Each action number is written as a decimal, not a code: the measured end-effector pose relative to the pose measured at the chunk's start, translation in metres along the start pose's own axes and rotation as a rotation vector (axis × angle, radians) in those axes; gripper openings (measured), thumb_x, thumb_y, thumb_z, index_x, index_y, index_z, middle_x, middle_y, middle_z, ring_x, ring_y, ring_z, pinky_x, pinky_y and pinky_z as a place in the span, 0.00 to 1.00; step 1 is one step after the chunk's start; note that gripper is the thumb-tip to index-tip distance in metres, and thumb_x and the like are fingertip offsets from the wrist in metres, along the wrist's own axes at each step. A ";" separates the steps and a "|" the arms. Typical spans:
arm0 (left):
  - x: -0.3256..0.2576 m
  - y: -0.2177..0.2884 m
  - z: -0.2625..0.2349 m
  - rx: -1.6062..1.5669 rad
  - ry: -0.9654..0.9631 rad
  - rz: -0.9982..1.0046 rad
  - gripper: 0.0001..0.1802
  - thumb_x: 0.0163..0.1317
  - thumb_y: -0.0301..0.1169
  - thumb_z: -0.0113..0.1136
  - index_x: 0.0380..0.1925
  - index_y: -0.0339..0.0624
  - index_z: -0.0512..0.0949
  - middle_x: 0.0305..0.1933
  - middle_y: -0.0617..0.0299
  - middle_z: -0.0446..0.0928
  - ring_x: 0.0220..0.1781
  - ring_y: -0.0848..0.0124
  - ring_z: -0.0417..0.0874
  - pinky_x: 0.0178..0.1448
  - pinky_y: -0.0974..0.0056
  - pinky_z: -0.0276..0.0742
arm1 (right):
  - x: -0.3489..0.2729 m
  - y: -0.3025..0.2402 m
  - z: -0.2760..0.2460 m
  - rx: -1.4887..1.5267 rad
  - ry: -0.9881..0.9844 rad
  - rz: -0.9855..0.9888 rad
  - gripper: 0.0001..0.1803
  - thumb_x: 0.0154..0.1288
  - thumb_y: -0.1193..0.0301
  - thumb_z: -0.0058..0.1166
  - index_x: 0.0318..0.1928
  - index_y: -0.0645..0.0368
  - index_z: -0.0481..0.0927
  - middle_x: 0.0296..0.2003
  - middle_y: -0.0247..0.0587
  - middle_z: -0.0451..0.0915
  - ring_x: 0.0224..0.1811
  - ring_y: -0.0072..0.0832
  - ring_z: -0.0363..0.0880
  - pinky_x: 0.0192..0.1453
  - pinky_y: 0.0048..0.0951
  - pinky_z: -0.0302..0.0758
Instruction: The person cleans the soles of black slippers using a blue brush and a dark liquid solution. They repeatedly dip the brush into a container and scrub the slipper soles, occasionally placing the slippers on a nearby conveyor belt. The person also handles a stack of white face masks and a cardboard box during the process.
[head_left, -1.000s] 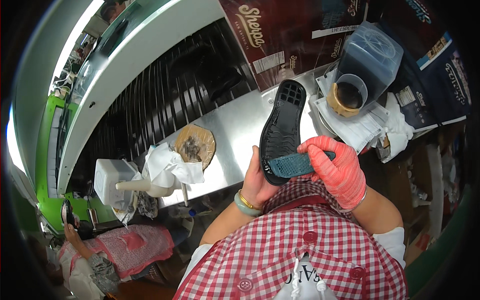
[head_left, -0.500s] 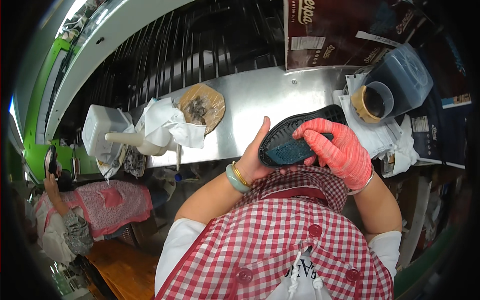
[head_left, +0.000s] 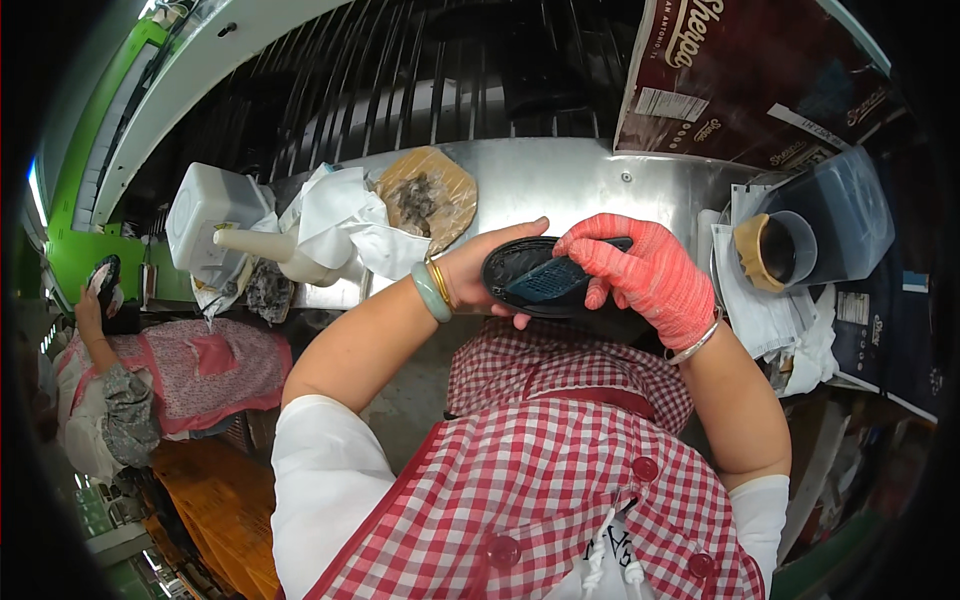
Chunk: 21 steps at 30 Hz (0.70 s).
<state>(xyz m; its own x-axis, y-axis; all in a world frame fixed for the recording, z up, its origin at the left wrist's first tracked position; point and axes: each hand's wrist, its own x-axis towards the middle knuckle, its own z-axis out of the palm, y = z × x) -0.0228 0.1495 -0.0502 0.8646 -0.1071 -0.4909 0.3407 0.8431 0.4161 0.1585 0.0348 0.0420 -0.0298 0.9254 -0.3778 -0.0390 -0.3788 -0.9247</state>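
Observation:
A black shoe sole (head_left: 515, 258) is held tilted at the front edge of the bench, its ridged inner face toward me. My left hand (head_left: 470, 268), bare with bangles on the wrist, is closed around its left end, thumb along the upper rim. My right hand (head_left: 640, 275), in a coral knit glove, pinches the far end of a flat dark teal piece with a textured surface (head_left: 550, 280). That piece lies against the sole's inner face. The gloved fingers hide its right end and much of the sole's right part.
On the metal bench (head_left: 590, 185), a wrapped tan pad (head_left: 450, 195) with dark smears lies behind white cloths (head_left: 345, 215) and a pale bottle (head_left: 300, 260). At right stand a clear cup (head_left: 790, 245), a plastic tub (head_left: 855, 215) and printed cartons (head_left: 740, 90). Another person (head_left: 120, 390) works far left.
Both hands and the sole have shifted left relative to the bench. The sole is tilted more, so it looks shorter. The teal piece stays against it. My view has turned slightly left.

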 end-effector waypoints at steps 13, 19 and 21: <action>0.005 0.032 -0.018 0.136 0.024 -0.113 0.36 0.65 0.58 0.36 0.45 0.31 0.72 0.26 0.44 0.78 0.16 0.56 0.81 0.07 0.71 0.67 | 0.008 0.003 -0.024 -0.074 0.013 0.068 0.16 0.60 0.59 0.55 0.39 0.59 0.81 0.28 0.31 0.79 0.21 0.15 0.74 0.24 0.16 0.65; 0.008 0.042 -0.014 0.205 0.008 -0.134 0.37 0.65 0.57 0.35 0.43 0.28 0.73 0.22 0.44 0.77 0.15 0.57 0.80 0.07 0.71 0.67 | 0.010 0.004 -0.035 -0.089 -0.002 0.088 0.17 0.59 0.59 0.55 0.39 0.60 0.81 0.28 0.32 0.79 0.22 0.16 0.74 0.24 0.17 0.66; 0.009 0.046 -0.013 0.200 0.010 -0.160 0.38 0.65 0.58 0.35 0.42 0.26 0.73 0.22 0.43 0.77 0.15 0.57 0.80 0.07 0.71 0.67 | 0.010 0.003 -0.039 -0.101 -0.001 0.101 0.17 0.59 0.59 0.55 0.40 0.60 0.81 0.28 0.32 0.79 0.22 0.16 0.74 0.24 0.17 0.66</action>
<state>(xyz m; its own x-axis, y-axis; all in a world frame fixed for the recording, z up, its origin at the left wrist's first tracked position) -0.0040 0.1943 -0.0458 0.7905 -0.2250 -0.5696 0.5400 0.6947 0.4751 0.1969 0.0431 0.0337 -0.0297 0.8825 -0.4694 0.0655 -0.4669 -0.8819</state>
